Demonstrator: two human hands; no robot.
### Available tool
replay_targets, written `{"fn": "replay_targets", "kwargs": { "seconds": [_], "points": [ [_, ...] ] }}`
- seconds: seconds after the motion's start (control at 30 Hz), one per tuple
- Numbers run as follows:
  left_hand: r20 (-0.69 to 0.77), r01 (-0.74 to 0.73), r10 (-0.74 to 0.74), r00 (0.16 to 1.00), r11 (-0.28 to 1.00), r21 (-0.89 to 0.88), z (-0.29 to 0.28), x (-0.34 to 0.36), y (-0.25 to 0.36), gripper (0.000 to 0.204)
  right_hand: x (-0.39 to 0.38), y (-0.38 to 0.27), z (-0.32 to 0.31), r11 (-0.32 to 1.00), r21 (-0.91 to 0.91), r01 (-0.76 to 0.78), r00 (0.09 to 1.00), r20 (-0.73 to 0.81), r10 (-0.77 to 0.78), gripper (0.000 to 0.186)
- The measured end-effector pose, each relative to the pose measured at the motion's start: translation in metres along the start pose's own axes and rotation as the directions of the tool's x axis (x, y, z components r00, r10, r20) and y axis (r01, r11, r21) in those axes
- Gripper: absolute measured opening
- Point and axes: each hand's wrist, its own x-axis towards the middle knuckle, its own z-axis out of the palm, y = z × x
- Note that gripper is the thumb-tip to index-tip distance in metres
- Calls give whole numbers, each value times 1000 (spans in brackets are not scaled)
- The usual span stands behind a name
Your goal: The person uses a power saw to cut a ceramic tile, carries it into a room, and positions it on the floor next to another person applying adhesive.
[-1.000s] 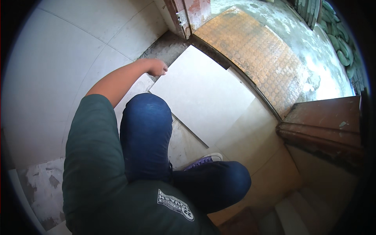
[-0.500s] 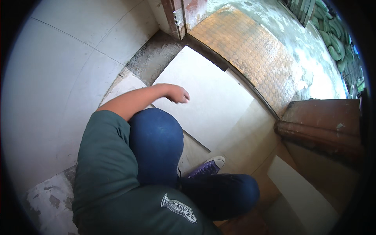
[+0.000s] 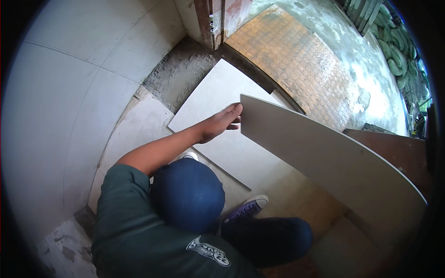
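Observation:
A large tile stands tilted on edge across the right half of the view, its dull greyish face toward me. At its left end, my left hand has its fingers closed against the tile's short edge. My left arm reaches over my raised knee. A pale square tile lies on the floor beneath my hand, partly hidden by the raised tile. My right hand is not in view.
Beyond the lying tile is a rough grey mortar strip beside the doorway. A yellowish patterned mat lies past the threshold. A brown wooden door panel is at right, a tiled wall at left.
The loose tile at the lower right has been raised and moved up and left over the lying tile. My left hand has moved right, onto its edge.

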Motion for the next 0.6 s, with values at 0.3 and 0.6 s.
{"fn": "replay_targets", "kwargs": {
  "seconds": [0.3,0.6],
  "points": [
    [-392,-60,56,918,998,3,-66,26,-46,38,10,56,213,825,400,-398,916,219,336,31],
    [-671,363,266,692,675,642,-188,76,-77,51,-86,170,424,690,414,-593,799,406,443,28]
  ]
}}
